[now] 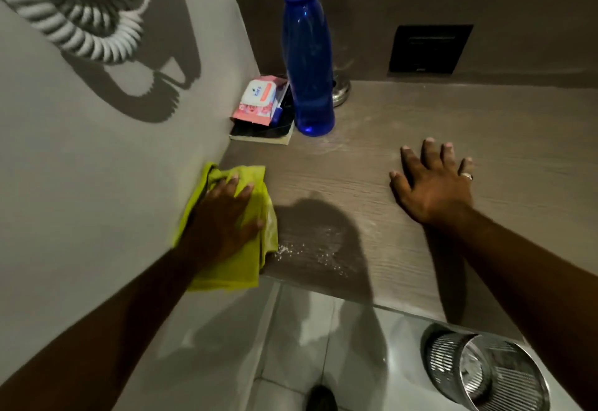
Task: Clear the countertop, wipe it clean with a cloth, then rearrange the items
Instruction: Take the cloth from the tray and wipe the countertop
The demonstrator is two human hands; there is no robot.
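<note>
Here, left hand [226, 216] flat on the green cloth [239, 268], fingers spread, pressing it to the bench [372, 184] at the left wall; cloth's near edge hangs over the bench lip. Right hand [433, 181] spread flat on bare bench, holding nothing. White crumbs [310, 253] just beside the cloth. Cloth looks soft, limp, light: likely bunches under a push, so best driven by a flat palm at its middle. Blue bottle [309, 64] upright at back, by a wipes pack [259, 100] on a dark tray [262, 134]; bottle probably smooth and tippy, take it round the waist
</note>
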